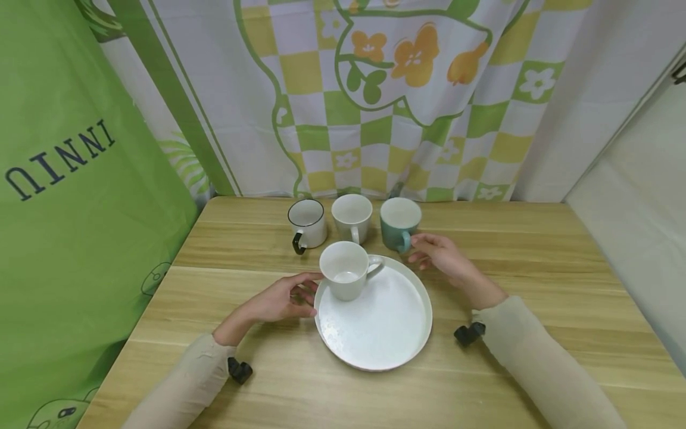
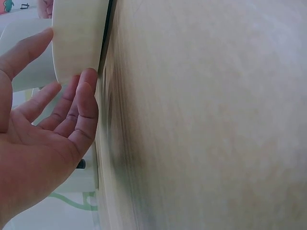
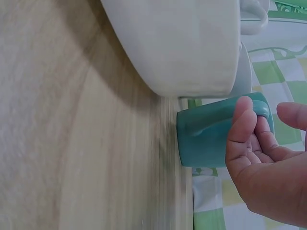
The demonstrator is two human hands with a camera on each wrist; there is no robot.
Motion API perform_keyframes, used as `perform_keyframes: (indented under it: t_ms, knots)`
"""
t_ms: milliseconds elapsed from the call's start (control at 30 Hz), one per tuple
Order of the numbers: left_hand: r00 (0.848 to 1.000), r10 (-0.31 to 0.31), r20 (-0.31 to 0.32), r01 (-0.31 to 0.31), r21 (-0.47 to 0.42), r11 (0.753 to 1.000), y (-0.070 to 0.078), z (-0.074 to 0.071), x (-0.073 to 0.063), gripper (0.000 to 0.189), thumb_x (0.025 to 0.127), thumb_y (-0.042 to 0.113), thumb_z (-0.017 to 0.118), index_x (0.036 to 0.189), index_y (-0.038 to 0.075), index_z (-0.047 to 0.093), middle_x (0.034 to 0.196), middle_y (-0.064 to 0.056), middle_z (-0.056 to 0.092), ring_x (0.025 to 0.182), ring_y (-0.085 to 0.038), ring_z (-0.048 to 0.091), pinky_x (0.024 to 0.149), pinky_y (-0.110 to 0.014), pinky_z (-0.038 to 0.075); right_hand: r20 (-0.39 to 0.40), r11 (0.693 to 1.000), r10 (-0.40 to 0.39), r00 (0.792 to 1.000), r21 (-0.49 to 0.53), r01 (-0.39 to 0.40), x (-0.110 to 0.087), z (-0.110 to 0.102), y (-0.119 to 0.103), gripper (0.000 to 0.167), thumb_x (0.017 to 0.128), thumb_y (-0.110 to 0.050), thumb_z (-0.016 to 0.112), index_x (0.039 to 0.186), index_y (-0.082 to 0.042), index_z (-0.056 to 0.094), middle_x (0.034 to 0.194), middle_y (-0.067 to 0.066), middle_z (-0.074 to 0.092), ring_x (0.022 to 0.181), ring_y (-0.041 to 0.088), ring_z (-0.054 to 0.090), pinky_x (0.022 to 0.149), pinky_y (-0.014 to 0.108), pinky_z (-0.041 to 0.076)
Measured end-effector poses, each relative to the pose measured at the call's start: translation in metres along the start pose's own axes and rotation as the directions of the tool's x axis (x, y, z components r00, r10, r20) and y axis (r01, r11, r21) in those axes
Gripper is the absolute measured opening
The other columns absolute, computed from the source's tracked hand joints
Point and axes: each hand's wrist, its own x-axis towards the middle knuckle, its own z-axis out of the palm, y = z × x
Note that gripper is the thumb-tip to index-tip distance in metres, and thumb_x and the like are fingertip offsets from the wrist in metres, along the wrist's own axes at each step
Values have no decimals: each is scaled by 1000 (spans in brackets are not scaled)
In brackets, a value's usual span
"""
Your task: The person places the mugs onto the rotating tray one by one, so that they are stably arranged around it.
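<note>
A round white tray (image 1: 388, 328) lies on the table, with a white mug (image 1: 343, 289) upright near its left rim. My left hand (image 1: 281, 298) is at the tray's left side. In the left wrist view its loosely bent fingers (image 2: 86, 108) touch the tray's side wall. Behind the tray stands a teal mug (image 1: 393, 234), white inside, its handle turned towards me. My right hand (image 1: 442, 256) reaches that handle. Seen from the right wrist, the bent fingers (image 3: 242, 127) are at the handle, while the thumb stands apart from it.
Left of the teal mug stand a second white mug (image 1: 351, 223) and a white enamel mug (image 1: 311, 229) with dark rim and black handle. A patterned curtain (image 1: 396, 143) hangs behind the wooden table (image 1: 514, 250). Green cloth (image 1: 80, 238) hangs at the left.
</note>
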Motion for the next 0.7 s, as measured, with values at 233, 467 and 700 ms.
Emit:
perform_keyframes:
  t_ms: [233,467,700]
  knots:
    - [1000,-1,-1,1,-11,1000,1,0,0,71,87,14,78,149,9,42,130,-21,58,107,-28,66,85,-30,56,-28,1000,6,1000,1,-6,2,-7,3,45,107,-21,47,134,14,46,104,-1,63,83,6,65,73,26,55]
    - [1000,-3,2,3,-10,1000,-1,0,-1,72,87,15,78,150,9,41,130,-20,58,106,-25,67,86,-29,57,-35,1000,16,999,-1,-16,4,-13,5,47,106,-25,48,133,14,47,98,-4,66,84,6,65,72,25,55]
    - [1000,0,3,0,-18,1000,-1,1,-1,73,87,13,78,150,8,41,130,-21,58,107,-27,66,86,-29,57,-32,999,24,999,-24,-25,7,-13,6,47,106,-30,48,133,9,49,114,10,65,87,10,65,74,27,56]
